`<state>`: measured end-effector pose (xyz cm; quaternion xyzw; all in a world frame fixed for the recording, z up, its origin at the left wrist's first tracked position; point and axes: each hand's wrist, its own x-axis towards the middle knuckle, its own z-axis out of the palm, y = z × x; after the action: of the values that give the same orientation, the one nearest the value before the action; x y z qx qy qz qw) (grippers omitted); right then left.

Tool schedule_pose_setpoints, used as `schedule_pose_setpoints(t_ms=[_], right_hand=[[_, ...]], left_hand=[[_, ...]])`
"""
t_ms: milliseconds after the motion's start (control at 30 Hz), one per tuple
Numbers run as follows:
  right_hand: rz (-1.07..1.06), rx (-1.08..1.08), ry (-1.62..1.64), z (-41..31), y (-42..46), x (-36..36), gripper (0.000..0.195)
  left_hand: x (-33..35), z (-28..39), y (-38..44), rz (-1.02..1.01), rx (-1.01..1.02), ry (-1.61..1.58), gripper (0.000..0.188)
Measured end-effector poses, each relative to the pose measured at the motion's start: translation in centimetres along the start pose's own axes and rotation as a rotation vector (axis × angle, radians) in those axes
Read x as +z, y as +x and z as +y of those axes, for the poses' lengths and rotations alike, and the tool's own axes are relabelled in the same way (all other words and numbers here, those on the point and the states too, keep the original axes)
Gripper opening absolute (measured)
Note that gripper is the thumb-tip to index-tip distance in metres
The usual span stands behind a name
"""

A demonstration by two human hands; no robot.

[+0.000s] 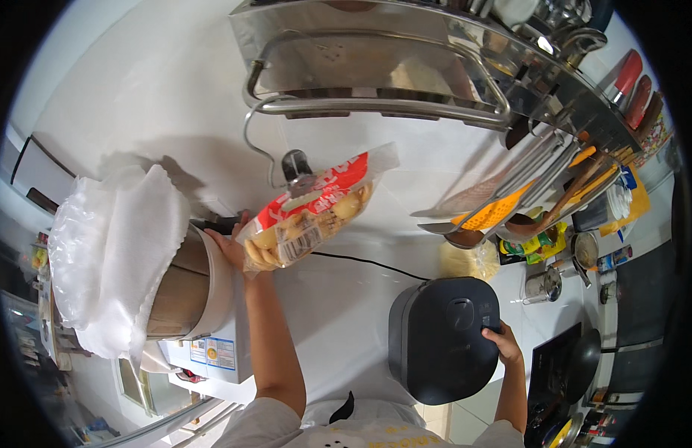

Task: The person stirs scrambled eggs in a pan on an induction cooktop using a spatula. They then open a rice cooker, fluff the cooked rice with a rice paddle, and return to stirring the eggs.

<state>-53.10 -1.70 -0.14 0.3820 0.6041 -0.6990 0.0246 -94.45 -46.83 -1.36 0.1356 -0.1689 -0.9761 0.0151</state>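
Observation:
My right hand (505,344) grips the front edge of a black rice cooker (449,341), thumb on the lid beside its latch. A black cord (368,261) runs from the back of the cooker to the left, behind a hanging bag. My left hand (228,246) reaches to the wall, beside a black object (223,222) that may be a plug. Part of that hand is hidden behind the bag, and whether it holds anything does not show. The clear and red bag of round yellowish pieces (318,215) hangs from a black clip (297,168) on a wire hook.
A metal rack (379,106) spans the wall above. At left, white foam wrap (119,257) covers a rounded appliance (211,280). Ladles and an orange slotted turner (491,210) hang at right, over seasoning packets (533,243) and a glass jar (542,284). A dark wok (582,364) stands lower right.

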Motion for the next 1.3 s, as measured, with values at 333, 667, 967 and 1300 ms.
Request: schedule_pose_setpoints(t_ms=[333, 667, 967, 1300], right_hand=[[0.034, -0.050, -0.070, 2.0, -1.4, 4.8, 0.048], [-0.050, -0.033, -0.107, -0.6, -0.2, 9.5, 0.046], [-0.066, 0.011, -0.147, -0.6, 1.3, 9.3, 0.049], [-0.083, -0.017, -0.131, -0.4, 1.8, 9.4, 0.049]], left_hand=[[1.5, -1.5, -1.2, 0.210, 0.455, 0.440, 0.082], [-3.3, -3.3, 0.3, 0.119, 0.625, 0.548, 0.075], [2.7, -2.4, -3.0, 0.154, 0.642, 0.780, 0.075], [2.2, -2.9, -1.1, 0.142, 0.863, 0.755, 0.074]])
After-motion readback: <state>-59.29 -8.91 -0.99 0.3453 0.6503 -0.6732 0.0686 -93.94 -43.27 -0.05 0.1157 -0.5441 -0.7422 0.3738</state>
